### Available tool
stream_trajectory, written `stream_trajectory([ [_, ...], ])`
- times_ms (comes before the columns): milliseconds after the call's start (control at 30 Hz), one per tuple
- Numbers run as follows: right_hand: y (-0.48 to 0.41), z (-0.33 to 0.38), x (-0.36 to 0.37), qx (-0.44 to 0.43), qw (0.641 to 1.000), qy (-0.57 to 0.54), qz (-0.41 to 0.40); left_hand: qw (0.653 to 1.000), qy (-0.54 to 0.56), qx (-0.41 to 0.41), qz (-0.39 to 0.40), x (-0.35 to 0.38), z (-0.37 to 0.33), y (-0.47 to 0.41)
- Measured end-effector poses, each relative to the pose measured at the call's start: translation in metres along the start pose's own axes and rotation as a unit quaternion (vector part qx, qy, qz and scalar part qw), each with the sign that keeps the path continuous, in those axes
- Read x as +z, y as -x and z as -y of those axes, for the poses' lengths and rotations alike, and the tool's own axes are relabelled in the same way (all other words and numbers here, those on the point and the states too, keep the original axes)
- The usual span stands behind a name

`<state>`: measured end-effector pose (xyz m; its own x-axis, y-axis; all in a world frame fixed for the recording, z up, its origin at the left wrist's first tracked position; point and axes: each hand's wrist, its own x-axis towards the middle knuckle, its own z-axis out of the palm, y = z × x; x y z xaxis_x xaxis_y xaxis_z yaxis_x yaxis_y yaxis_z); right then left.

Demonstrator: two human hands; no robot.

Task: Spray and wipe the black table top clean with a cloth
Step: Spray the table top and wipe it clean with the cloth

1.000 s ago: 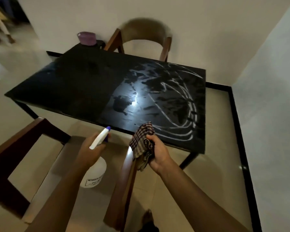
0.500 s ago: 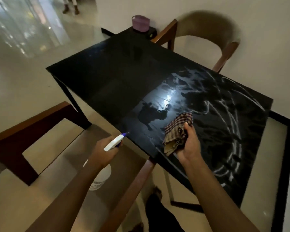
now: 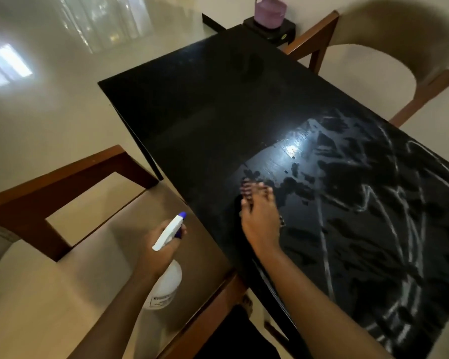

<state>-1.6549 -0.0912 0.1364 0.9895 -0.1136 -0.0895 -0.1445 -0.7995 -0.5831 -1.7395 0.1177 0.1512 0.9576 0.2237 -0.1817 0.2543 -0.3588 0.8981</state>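
Observation:
The black table top [image 3: 218, 104] runs from the near right to the far middle. Its right half is streaked with wet white smears [image 3: 368, 208]; its left half is dull and dry. My right hand [image 3: 261, 218] lies flat on the table near its front edge, pressing the checked cloth [image 3: 246, 186], of which only a blurred edge shows beyond my fingers. My left hand [image 3: 161, 244] holds a white spray bottle [image 3: 166, 283] with a blue nozzle, off the table over the chair seat, its nozzle pointing toward the table.
A wooden chair with a beige seat [image 3: 62, 281] stands under my left arm at the table's near side. A second chair [image 3: 389, 58] is at the far side. A purple bowl [image 3: 270, 9] sits on a black box past the far corner.
The view has moved closer and swung left. My right hand went down from holding the bunched cloth above the table to pressing it flat on the surface, further left. The bottle stays in my left hand.

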Motion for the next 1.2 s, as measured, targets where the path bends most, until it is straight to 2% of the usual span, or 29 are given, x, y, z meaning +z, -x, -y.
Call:
stream_trajectory([
  [67, 0.007, 0.018, 0.029, -0.067, 0.989, 0.123, 0.035, 1.000, 0.013, -0.025, -0.005, -0.005, 0.004, -0.003],
  [100, 0.012, 0.028, 0.039, -0.092, 0.983, 0.149, 0.049, 0.999, 0.015, -0.029, -0.006, -0.009, 0.005, -0.005],
  [233, 0.014, 0.053, 0.065, -0.174, 0.960, 0.188, 0.110, 0.999, 0.026, -0.025, -0.008, -0.021, 0.006, -0.012],
  [367, 0.007, 0.033, 0.067, -0.231, 0.941, 0.219, 0.111, 0.999, 0.031, -0.018, -0.001, -0.028, 0.003, -0.021],
  [433, -0.005, 0.017, 0.057, -0.209, 0.947, 0.222, 0.104, 0.999, 0.050, -0.015, -0.006, -0.029, 0.000, -0.025],
  [567, -0.036, -0.023, 0.026, -0.088, 0.963, 0.252, 0.039, 0.998, 0.066, 0.000, -0.010, -0.026, -0.006, -0.031],
  [700, -0.038, -0.017, 0.026, -0.032, 0.968, 0.245, 0.036, 0.998, 0.048, 0.023, -0.015, -0.023, -0.006, -0.036],
  [800, -0.019, 0.017, 0.050, -0.091, 0.970, 0.215, 0.071, 0.998, 0.052, 0.030, -0.024, -0.023, -0.003, -0.038],
  [933, -0.001, 0.046, 0.077, -0.205, 0.945, 0.212, 0.140, 0.998, 0.049, 0.005, -0.032, -0.017, 0.002, -0.040],
  [1033, -0.005, 0.036, 0.069, -0.234, 0.940, 0.206, 0.137, 0.999, 0.045, 0.001, -0.031, -0.013, -0.002, -0.042],
  [1100, -0.013, 0.012, 0.052, -0.213, 0.947, 0.216, 0.104, 0.999, 0.047, 0.019, -0.021, -0.012, -0.008, -0.041],
  [1200, -0.032, -0.039, 0.016, -0.115, 0.963, 0.240, 0.041, 0.999, 0.044, 0.027, -0.019, -0.009, -0.014, -0.042],
])
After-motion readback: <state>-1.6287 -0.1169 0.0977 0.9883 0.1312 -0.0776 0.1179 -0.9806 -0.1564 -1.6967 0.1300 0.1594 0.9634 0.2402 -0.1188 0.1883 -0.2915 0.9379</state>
